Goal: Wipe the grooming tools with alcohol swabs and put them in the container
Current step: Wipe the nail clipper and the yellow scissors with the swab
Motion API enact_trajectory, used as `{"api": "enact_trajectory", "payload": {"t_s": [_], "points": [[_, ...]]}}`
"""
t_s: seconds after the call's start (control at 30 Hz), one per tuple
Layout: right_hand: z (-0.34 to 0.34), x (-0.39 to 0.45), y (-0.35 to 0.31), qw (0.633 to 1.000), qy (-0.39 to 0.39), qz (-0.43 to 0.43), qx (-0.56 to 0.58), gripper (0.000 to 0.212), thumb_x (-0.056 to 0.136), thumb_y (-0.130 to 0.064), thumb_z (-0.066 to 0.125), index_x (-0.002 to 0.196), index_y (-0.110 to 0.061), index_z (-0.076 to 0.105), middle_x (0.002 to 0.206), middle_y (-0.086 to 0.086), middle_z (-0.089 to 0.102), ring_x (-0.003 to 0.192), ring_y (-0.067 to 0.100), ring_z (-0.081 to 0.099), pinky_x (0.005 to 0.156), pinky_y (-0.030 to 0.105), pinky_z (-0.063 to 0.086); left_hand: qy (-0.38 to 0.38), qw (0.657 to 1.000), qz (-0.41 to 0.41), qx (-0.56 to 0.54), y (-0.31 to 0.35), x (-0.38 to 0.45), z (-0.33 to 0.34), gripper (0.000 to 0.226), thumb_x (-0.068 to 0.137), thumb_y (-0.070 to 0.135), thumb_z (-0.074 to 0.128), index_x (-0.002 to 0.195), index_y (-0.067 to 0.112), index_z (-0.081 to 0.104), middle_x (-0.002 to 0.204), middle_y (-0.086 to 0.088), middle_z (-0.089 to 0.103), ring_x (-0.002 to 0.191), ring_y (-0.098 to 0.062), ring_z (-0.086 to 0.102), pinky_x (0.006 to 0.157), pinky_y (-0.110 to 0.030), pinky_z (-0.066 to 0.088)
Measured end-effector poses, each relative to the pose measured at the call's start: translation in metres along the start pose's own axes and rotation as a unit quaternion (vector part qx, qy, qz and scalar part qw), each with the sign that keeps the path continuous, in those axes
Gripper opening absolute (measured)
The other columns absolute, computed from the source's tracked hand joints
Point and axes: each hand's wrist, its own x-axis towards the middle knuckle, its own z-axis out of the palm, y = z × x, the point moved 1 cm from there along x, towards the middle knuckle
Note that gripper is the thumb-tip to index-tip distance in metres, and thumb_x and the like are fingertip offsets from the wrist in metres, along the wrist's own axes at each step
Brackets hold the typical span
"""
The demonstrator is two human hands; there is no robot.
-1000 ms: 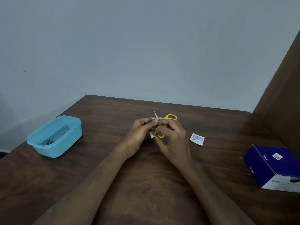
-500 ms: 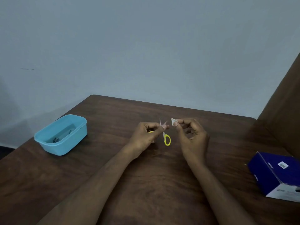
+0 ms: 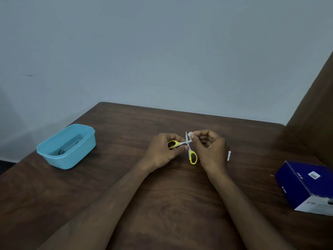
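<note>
On my feed the left hand [image 3: 162,150] grips 1 yellow loop of the small scissors [image 3: 187,143], blades spread, held just above the table [image 3: 126,177]. Right hand [image 3: 210,148] pinches a white swab [image 3: 189,134] against a blade. Blue container [image 3: 67,152] sits well off left.

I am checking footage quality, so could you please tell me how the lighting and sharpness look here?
Head view: dim, bluish, even light; a soft shadow lies left of the light blue plastic container; the small yellow-handled scissors read clearly; wide-angle bending tilts the dark blue cardboard box at the edge.
</note>
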Motion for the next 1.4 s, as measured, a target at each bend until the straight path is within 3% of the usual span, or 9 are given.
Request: {"api": "enact_trajectory", "payload": {"t_s": [0.13, 0.37, 0.6, 0.77, 0.87, 1.03, 1.13, 1.23, 1.4], "points": [[0.0, -0.002, -0.004, 1.0, 0.028, 0.005, 0.01, 0.009, 0.089, -0.019, 0.087, 0.087, -0.019, 0.079, 0.082, -0.01, 0.08, 0.077, 0.008, 0.077, 0.075, 0.036, 0.065, -0.009, 0.994, 0.044, 0.103, 0.003, -0.001, 0.008, 0.021, 0.101, 0.037, 0.072, 0.085, 0.024, 0.075, 0.063, 0.002, 0.063, 0.054, -0.005, 0.05, 0.054, -0.025, 0.037], [-0.001, -0.005, -0.011, 0.997, 0.015, -0.068, -0.042, 0.01, 0.087, -0.036, 0.086, 0.086, -0.034, 0.076, 0.116, -0.014, 0.064, 0.097, 0.006, 0.07, 0.085, 0.018, 0.051, 0.008, 0.998, 0.014, 0.058, 0.003, -0.002, 0.006, 0.037, 0.102, 0.036, 0.071, 0.078, 0.008, 0.07, 0.058, 0.006, 0.046, 0.054, -0.008, 0.038, 0.055, -0.031, 0.03], [0.002, -0.005, -0.003, 0.991, 0.012, -0.069, -0.115, 0.015, 0.084, -0.033, 0.088, 0.081, -0.038, 0.074, 0.105, -0.017, 0.062, 0.092, 0.003, 0.066, 0.067, 0.007, 0.041, 0.0, 1.0, 0.011, 0.002, 0.01, -0.004, 0.004, 0.042, 0.102, 0.025, 0.069, 0.061, 0.03, 0.064, 0.058, 0.006, 0.047, 0.056, -0.009, 0.04, 0.059, -0.035, 0.033], [-0.003, -0.003, -0.01, 0.989, 0.098, -0.05, -0.094, 0.016, 0.09, -0.03, 0.085, 0.082, -0.034, 0.072, 0.1, -0.011, 0.068, 0.086, 0.005, 0.068, 0.068, 0.008, 0.04, -0.002, 1.0, 0.009, 0.016, 0.011, -0.005, 0.003, 0.035, 0.101, 0.025, 0.07, 0.066, 0.021, 0.069, 0.066, -0.015, 0.063, 0.058, -0.011, 0.049, 0.06, -0.033, 0.039], [-0.001, -0.003, -0.016, 0.997, 0.023, -0.044, -0.053, 0.01, 0.089, -0.029, 0.086, 0.085, -0.029, 0.076, 0.11, -0.011, 0.066, 0.098, 0.003, 0.065, 0.08, 0.014, 0.046, -0.004, 0.999, 0.016, 0.038, 0.011, -0.003, 0.003, 0.033, 0.101, 0.026, 0.069, 0.07, 0.013, 0.07, 0.057, -0.004, 0.055, 0.054, -0.008, 0.043, 0.057, -0.033, 0.036], [0.008, -0.008, -0.011, 0.995, -0.028, -0.03, -0.088, 0.012, 0.087, -0.024, 0.086, 0.083, -0.029, 0.076, 0.108, -0.006, 0.067, 0.091, -0.001, 0.065, 0.07, 0.006, 0.041, -0.047, 0.996, 0.062, 0.04, 0.015, -0.007, 0.005, 0.044, 0.099, 0.019, 0.067, 0.061, 0.041, 0.064, 0.055, 0.01, 0.052, 0.053, -0.006, 0.044, 0.056, -0.031, 0.036], [0.006, -0.005, -0.006, 0.994, -0.02, -0.013, -0.103, 0.013, 0.086, -0.028, 0.087, 0.08, -0.03, 0.076, 0.101, -0.008, 0.07, 0.09, 0.002, 0.065, 0.068, 0.013, 0.046, -0.061, 0.993, 0.088, 0.057, 0.017, -0.01, 0.007, 0.04, 0.096, 0.02, 0.069, 0.062, 0.036, 0.059, 0.056, -0.002, 0.052, 0.054, -0.007, 0.043, 0.055, -0.03, 0.035], [0.003, -0.001, -0.005, 0.999, 0.002, 0.05, -0.02, 0.012, 0.088, -0.03, 0.086, 0.082, -0.025, 0.077, 0.091, -0.007, 0.079, 0.089, 0.015, 0.074, 0.077, 0.035, 0.056, -0.062, 0.993, 0.086, 0.06, 0.016, -0.009, 0.007, 0.03, 0.1, 0.026, 0.071, 0.073, 0.039, 0.071, 0.06, -0.009, 0.052, 0.054, -0.007, 0.04, 0.055, -0.031, 0.034], [-0.003, -0.003, -0.018, 0.999, 0.002, 0.029, 0.024, 0.01, 0.083, -0.038, 0.083, 0.082, -0.031, 0.075, 0.088, -0.007, 0.079, 0.085, 0.019, 0.074, 0.077, 0.039, 0.058, -0.046, 0.995, 0.068, 0.051, 0.015, -0.006, 0.006, 0.034, 0.102, 0.033, 0.069, 0.069, 0.042, 0.069, 0.059, -0.008, 0.051, 0.057, -0.01, 0.041, 0.056, -0.037, 0.035]]}}
